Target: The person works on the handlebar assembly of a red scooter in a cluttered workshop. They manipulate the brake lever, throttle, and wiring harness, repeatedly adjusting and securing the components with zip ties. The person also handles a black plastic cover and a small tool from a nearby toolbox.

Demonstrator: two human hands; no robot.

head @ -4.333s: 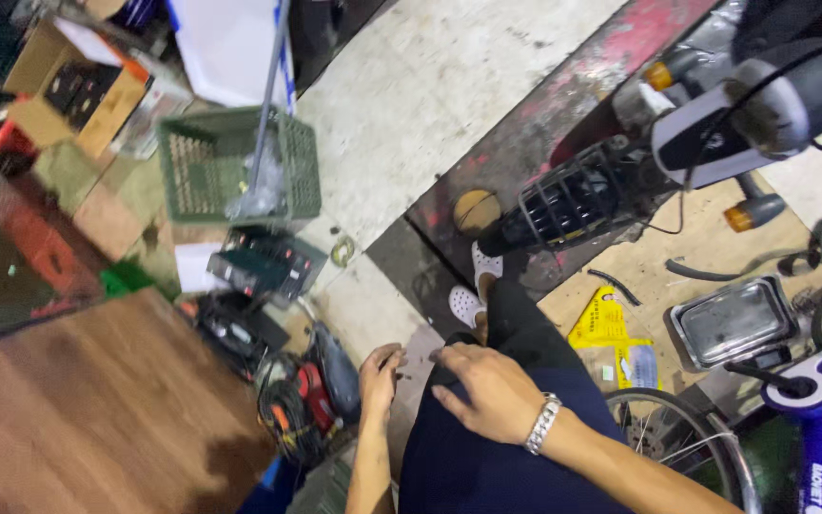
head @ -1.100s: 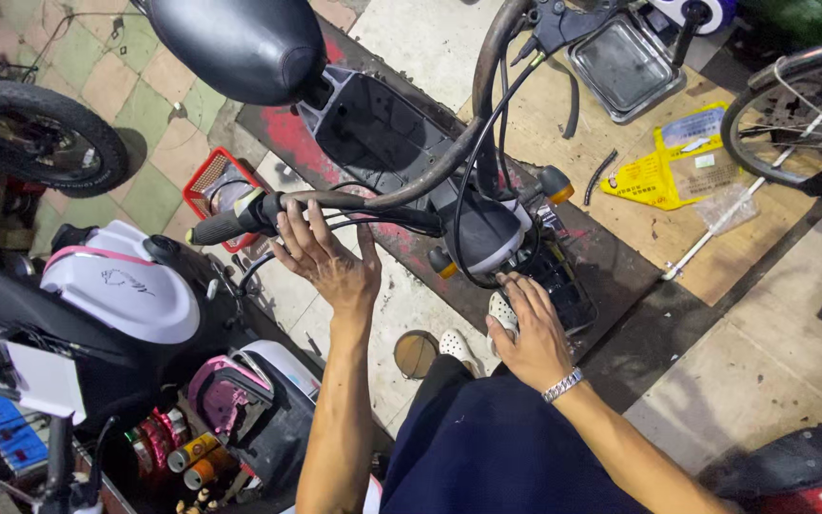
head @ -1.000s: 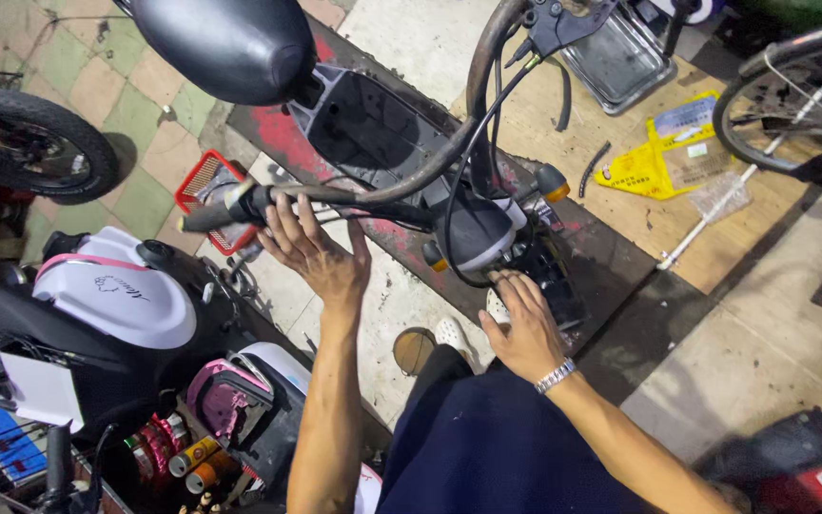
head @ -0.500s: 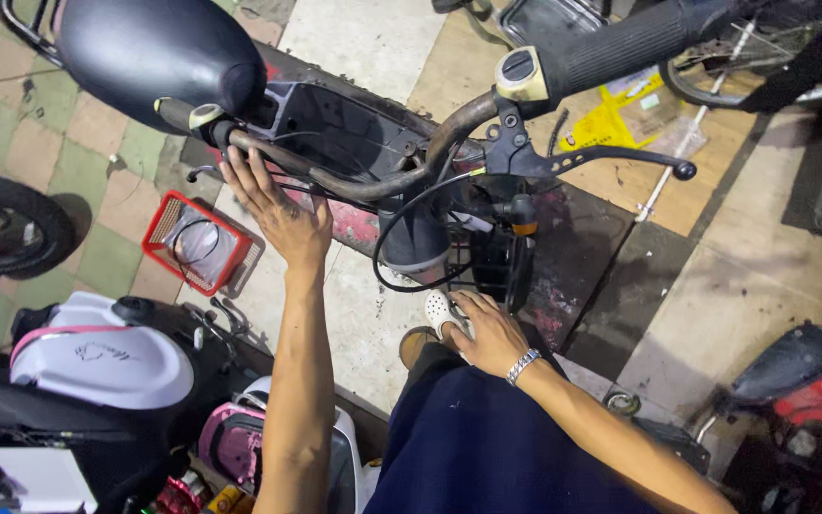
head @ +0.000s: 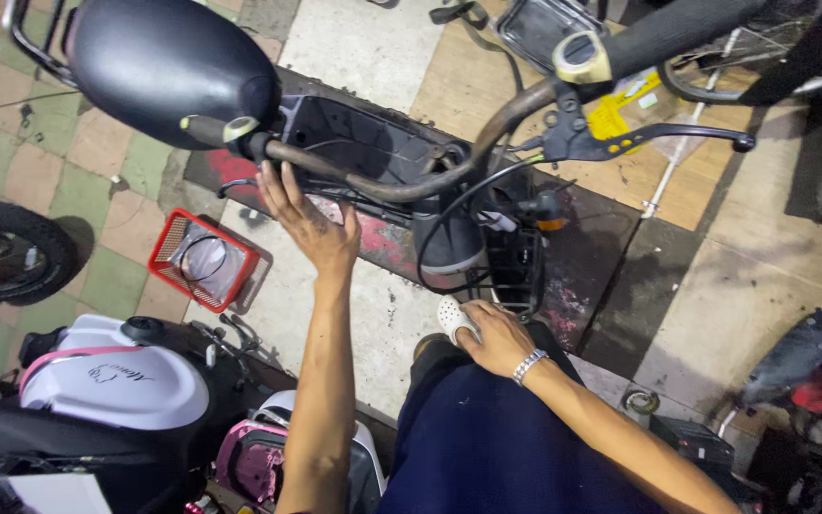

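Observation:
An electric scooter stands stripped in front of me, its black floor tray [head: 363,143] open and a rusty handlebar [head: 411,186] crossing it. My left hand [head: 311,224] reaches forward with fingers spread, its fingertips at the bare left end of the bar [head: 240,133], gripping nothing. My right hand [head: 497,335] rests on my knee in dark blue trousers, beside my white shoe [head: 452,317], and holds nothing. It wears a metal bracelet. The right end of the bar carries a black grip [head: 677,29] and a black brake lever [head: 649,138].
A black scooter seat [head: 173,67] fills the upper left. A red wire basket [head: 204,262] lies on the tiled floor, with a tyre [head: 2,252] at the left edge. A white scooter body [head: 111,381] and a pink one [head: 259,457] stand close at lower left. Red parts [head: 811,371] lie at right.
The view has swung and closed in on the scooter. My left hand has followed the left end of the handlebar upward, fingers still spread. My right hand has stayed on my knee.

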